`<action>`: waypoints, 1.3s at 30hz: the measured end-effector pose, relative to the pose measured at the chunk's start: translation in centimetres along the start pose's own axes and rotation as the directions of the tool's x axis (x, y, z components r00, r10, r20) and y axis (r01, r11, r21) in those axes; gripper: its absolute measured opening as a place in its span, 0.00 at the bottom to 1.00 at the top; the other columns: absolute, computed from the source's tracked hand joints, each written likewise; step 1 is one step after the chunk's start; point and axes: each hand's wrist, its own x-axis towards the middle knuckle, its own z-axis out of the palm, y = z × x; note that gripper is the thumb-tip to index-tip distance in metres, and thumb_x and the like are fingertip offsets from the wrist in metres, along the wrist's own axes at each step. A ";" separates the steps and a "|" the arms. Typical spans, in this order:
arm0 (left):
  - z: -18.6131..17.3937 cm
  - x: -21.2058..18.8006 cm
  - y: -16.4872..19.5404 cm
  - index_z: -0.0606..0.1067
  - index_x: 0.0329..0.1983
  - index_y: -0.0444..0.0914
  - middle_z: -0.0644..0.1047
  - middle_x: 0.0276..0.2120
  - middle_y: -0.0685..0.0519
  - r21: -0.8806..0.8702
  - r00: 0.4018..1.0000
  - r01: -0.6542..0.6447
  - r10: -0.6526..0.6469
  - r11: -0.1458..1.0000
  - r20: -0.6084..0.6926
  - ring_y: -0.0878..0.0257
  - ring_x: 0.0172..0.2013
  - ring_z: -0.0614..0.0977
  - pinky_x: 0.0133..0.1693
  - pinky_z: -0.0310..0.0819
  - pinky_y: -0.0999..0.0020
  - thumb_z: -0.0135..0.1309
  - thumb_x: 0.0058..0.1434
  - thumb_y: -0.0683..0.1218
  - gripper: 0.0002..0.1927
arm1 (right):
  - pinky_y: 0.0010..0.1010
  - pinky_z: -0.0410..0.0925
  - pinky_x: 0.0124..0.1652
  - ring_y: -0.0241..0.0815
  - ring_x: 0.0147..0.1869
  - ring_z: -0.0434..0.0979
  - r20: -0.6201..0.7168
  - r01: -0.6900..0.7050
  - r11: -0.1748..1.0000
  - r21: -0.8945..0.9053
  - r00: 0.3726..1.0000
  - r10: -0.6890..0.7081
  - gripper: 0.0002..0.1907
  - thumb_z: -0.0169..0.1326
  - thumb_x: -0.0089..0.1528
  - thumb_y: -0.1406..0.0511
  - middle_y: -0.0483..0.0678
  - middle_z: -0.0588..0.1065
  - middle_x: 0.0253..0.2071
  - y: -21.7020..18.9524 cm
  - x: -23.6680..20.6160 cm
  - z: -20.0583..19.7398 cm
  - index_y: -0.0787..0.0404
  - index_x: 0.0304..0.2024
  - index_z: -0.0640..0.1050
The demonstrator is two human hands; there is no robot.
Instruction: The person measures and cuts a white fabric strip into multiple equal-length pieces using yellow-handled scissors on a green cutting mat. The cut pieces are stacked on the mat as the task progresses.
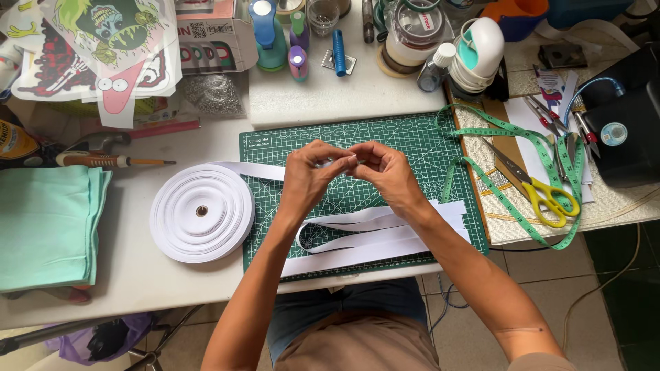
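My left hand (pixel 309 177) and my right hand (pixel 389 173) meet above the green cutting mat (pixel 412 141). Their fingertips pinch together on a small thing between them, too small to identify. White ribbon (pixel 375 237) lies in loops and strips on the mat under my wrists. A tail of it runs from the big white ribbon roll (pixel 201 211) at the mat's left edge up toward my left hand. Whether my fingers also hold the ribbon's end I cannot tell.
Folded mint-green fabric (pixel 48 227) lies at far left. Yellow-handled scissors (pixel 540 192) and a green measuring tape (pixel 509 134) rest on the right board, with small snips (pixel 550 113) and a black machine (pixel 625 127) beyond. Bottles, punches and jars (pixel 405 34) crowd the back.
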 end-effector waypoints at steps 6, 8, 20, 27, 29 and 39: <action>-1.3 1.5 -1.6 0.83 0.40 0.40 0.79 0.19 0.54 0.229 0.976 0.095 -0.136 0.969 0.170 0.67 0.18 0.74 0.20 0.64 0.67 0.59 0.63 0.55 0.14 | 0.24 0.74 0.41 0.34 0.39 0.78 -0.131 -0.138 0.982 -0.130 0.984 0.121 0.08 0.59 0.64 0.69 0.47 0.78 0.37 1.3 0.9 -1.8 0.66 0.45 0.79; -3.0 1.8 -2.8 0.83 0.39 0.40 0.79 0.19 0.54 0.359 0.974 0.039 -0.116 0.933 0.193 0.66 0.17 0.76 0.21 0.67 0.66 0.58 0.64 0.56 0.15 | 0.24 0.72 0.37 0.35 0.36 0.77 -0.203 -0.221 0.963 -0.156 0.961 0.188 0.07 0.59 0.63 0.69 0.46 0.78 0.36 1.4 1.1 -3.0 0.65 0.44 0.79; -12.6 0.1 -6.1 0.84 0.37 0.41 0.84 0.25 0.49 0.623 0.990 0.103 -0.138 0.775 0.008 0.58 0.26 0.84 0.38 0.75 0.55 0.59 0.63 0.57 0.15 | 0.26 0.72 0.35 0.38 0.39 0.79 -0.476 -0.215 0.882 -0.419 0.879 -0.012 0.11 0.61 0.63 0.68 0.53 0.79 0.40 0.5 1.1 -12.3 0.66 0.47 0.77; -12.7 0.9 -6.8 0.83 0.42 0.39 0.83 0.30 0.45 0.737 0.997 0.077 -0.060 0.672 -0.050 0.46 0.34 0.84 0.42 0.71 0.48 0.58 0.66 0.52 0.12 | 0.37 0.75 0.48 0.49 0.50 0.80 -0.291 -0.162 0.420 -0.893 0.920 -0.264 0.23 0.61 0.63 0.67 0.60 0.76 0.55 0.9 0.8 -10.4 0.69 0.58 0.73; -13.0 1.2 -6.9 0.83 0.42 0.39 0.83 0.29 0.44 0.734 0.996 0.081 -0.078 0.674 -0.038 0.46 0.33 0.84 0.43 0.71 0.48 0.58 0.65 0.52 0.12 | 0.41 0.73 0.59 0.54 0.61 0.75 -0.101 -0.014 0.239 -0.971 0.928 -0.358 0.23 0.60 0.64 0.65 0.61 0.72 0.62 1.4 0.1 -9.9 0.69 0.59 0.74; -12.5 2.3 -6.3 0.84 0.44 0.38 0.82 0.30 0.42 0.689 0.991 0.120 -0.123 0.714 -0.045 0.46 0.34 0.85 0.44 0.75 0.51 0.60 0.63 0.52 0.14 | 0.46 0.63 0.57 0.49 0.67 0.65 -0.015 -0.022 -0.040 -0.999 0.983 -0.185 0.32 0.43 0.71 0.49 0.53 0.66 0.71 3.3 -0.3 -9.2 0.65 0.68 0.69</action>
